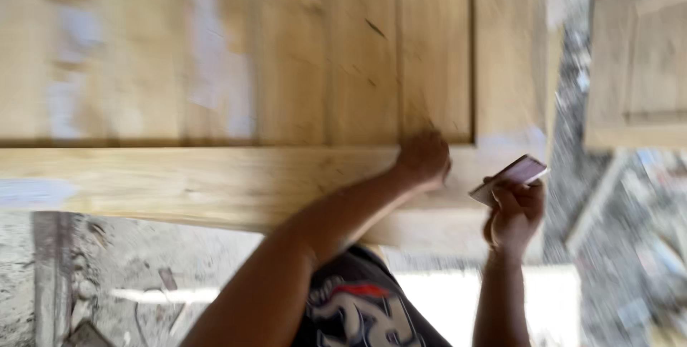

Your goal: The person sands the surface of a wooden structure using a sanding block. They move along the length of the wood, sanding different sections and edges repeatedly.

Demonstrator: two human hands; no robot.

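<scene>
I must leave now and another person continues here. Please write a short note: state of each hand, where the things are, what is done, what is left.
Left hand: closed, pressed on the wooden door panel at the groove near its lower right corner.
Right hand: holds a small flat block, perhaps sandpaper, just off the panel's surface.
Done: pale filler-like patches show on the wood.
Left: cannot judge; the picture is blurred.
A second panel lies at right.

The left hand (424, 159) reaches forward across the body, fingers curled and pressed down, while the right hand (515, 211) is raised, its grip closed.
</scene>
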